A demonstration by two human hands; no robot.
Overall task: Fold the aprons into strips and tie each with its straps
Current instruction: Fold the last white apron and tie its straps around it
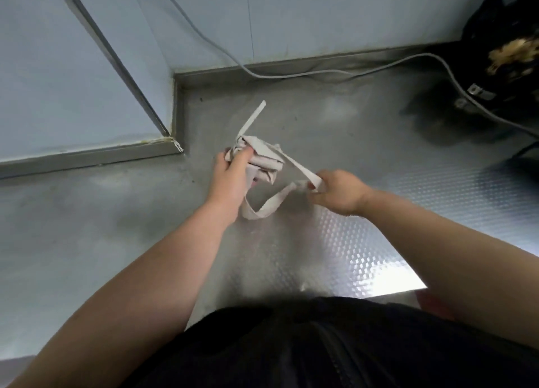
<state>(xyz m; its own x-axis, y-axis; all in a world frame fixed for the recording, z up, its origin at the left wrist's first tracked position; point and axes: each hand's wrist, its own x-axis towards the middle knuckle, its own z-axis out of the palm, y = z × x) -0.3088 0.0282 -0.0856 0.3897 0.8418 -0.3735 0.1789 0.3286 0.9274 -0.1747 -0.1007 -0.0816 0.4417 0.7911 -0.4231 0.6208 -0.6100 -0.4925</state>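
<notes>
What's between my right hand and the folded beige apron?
Head view: a flat beige fabric strap stretches from the folded beige apron to the right hand.

left grip [230, 174] clutches the apron [267, 161], right grip [339, 192] seemingly pinches its strap [300, 168].

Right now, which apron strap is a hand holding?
The looping strap, pinched by the right hand; the upright strap pokes up untouched above the folded apron in the left hand.

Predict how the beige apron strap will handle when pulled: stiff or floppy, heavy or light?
Probably floppy: the strap sags in a loop beside the right hand. Likely light: the left hand alone grips the folded apron.
</notes>
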